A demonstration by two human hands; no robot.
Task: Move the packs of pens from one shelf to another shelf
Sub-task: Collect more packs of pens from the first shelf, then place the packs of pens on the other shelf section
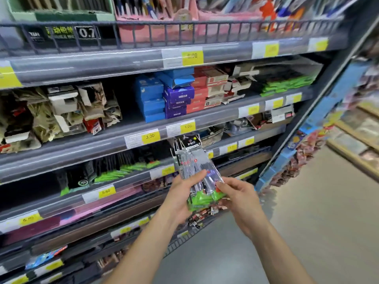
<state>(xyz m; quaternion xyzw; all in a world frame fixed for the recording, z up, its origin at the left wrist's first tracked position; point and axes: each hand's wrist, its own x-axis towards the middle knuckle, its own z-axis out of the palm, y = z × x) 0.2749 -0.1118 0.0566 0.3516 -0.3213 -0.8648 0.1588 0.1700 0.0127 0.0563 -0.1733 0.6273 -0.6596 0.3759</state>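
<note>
Seen from a head-worn camera, a person stands in a shop aisle facing grey metal shelves point(143, 138) stocked with stationery and lined with yellow price tags. Both bare hands hold a small stack of clear plastic packs of pens with black header cards and green bottoms point(196, 177), raised in the air in front of the middle shelves and touching none of them.

The left hand point(182, 193) cradles the stack from the left and beneath, its thumb laid across the front film: a grip closed around the packs. The right hand point(235, 193) pinches the lower right edge between thumb and fingertips.

The packs look light. The film is glossy and probably slippery, so separate packs could slide apart or fan out, as the header cards at the top already do. The thin film would likely flex, while the pens inside give some stiffness. The soundest hold appears to be around the middle, across the pens, squeezing the whole stack together, not by the floppy header cards.
</note>
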